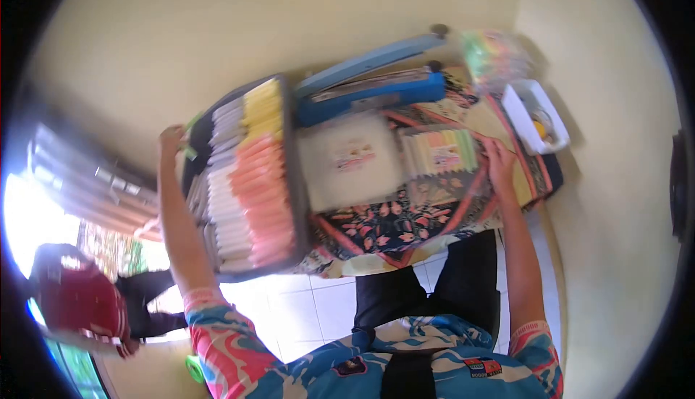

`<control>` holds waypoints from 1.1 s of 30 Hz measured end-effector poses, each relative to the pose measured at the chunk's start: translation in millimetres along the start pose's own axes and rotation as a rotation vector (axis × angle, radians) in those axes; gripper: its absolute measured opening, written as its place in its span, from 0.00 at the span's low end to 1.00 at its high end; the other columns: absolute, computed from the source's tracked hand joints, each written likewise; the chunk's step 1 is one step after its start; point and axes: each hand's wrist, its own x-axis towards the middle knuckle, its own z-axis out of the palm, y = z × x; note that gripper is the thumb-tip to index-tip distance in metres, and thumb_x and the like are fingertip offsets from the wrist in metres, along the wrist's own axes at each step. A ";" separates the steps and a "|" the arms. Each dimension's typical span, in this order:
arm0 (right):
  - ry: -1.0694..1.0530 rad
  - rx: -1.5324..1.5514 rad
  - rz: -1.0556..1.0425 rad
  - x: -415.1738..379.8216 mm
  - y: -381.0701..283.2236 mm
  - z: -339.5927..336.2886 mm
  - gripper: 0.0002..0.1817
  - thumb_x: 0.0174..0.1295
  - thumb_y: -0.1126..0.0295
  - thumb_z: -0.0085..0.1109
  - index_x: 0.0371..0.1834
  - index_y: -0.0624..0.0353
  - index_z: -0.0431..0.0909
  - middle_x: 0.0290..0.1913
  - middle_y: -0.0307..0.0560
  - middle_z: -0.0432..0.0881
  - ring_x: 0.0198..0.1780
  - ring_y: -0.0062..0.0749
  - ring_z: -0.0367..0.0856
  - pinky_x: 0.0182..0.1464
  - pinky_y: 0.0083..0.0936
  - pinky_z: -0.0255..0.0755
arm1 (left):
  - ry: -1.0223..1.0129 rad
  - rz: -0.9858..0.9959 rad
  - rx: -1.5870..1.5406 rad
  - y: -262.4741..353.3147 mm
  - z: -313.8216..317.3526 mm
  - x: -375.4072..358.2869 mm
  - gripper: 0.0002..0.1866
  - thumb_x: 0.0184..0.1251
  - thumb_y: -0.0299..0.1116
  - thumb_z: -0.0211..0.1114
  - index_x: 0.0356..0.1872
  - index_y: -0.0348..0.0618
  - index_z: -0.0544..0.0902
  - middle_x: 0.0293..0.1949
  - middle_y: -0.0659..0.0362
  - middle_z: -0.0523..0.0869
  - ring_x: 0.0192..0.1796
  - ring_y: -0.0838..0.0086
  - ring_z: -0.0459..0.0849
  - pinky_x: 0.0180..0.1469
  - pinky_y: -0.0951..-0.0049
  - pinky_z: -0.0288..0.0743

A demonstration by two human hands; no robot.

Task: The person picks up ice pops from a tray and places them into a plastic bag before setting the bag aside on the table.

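My left hand [172, 140] is at the far left rim of a dark crate [302, 203], its fingers closed round a thin green item [191, 151] that is blurred and partly hidden. Inside the crate stand rows of wrapped packs: white packs [226, 218], pink packs [262, 196] and yellow packs [263, 113]. On the right, my right hand [499, 158] grips the edge of a clear packet of pastel sticks [441, 151] with a printed label. Between crate and packet lies a blurred stack of clear printed bags [352, 158].
A blue sealer-like device [373, 98] with a raised arm stands behind the bags. At the back right are a plastic-wrapped colourful bundle [496, 59] and a white basket [536, 118]. A patterned cloth [376, 229] covers the table. Another person [79, 294] is at the left.
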 end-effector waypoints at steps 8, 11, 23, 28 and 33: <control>-0.043 0.052 0.037 -0.2 -9.6 -1.6 0.18 0.75 0.59 0.55 0.51 0.64 0.84 0.35 0.35 0.81 0.36 0.17 0.77 0.40 0.17 0.76 | 0.222 0.078 -0.393 91.5 -21.6 -76.5 0.15 0.71 0.35 0.66 0.54 0.42 0.84 0.39 0.59 0.89 0.35 0.78 0.87 0.31 0.79 0.73; 0.051 0.086 -0.011 0.8 1.1 4.0 0.12 0.71 0.65 0.60 0.47 0.63 0.86 0.35 0.43 0.87 0.36 0.17 0.82 0.40 0.19 0.76 | 0.339 0.201 -0.442 126.6 -31.6 -134.3 0.17 0.71 0.38 0.66 0.56 0.44 0.82 0.45 0.60 0.88 0.39 0.79 0.85 0.37 0.80 0.72; -0.298 0.726 0.090 -79.4 -118.0 -27.5 0.15 0.67 0.69 0.64 0.54 0.64 0.79 0.44 0.45 0.85 0.45 0.24 0.83 0.45 0.22 0.78 | -0.202 0.190 -0.695 234.3 103.0 -431.5 0.09 0.66 0.30 0.63 0.46 0.41 0.81 0.37 0.58 0.81 0.34 0.76 0.82 0.34 0.77 0.78; -0.573 0.805 0.184 -136.6 -150.2 -62.1 0.13 0.68 0.73 0.62 0.52 0.66 0.80 0.47 0.50 0.83 0.42 0.27 0.84 0.41 0.23 0.79 | -0.935 0.051 -0.894 324.5 220.1 -468.6 0.06 0.75 0.27 0.60 0.47 0.38 0.82 0.30 0.63 0.80 0.26 0.84 0.75 0.29 0.81 0.67; -0.432 0.746 0.299 -165.2 -114.5 -100.3 0.07 0.67 0.80 0.61 0.46 0.71 0.81 0.47 0.54 0.84 0.39 0.33 0.88 0.41 0.24 0.83 | -1.092 0.065 -0.818 354.5 274.2 -478.7 0.09 0.76 0.29 0.60 0.49 0.38 0.82 0.27 0.63 0.81 0.26 0.84 0.75 0.29 0.81 0.68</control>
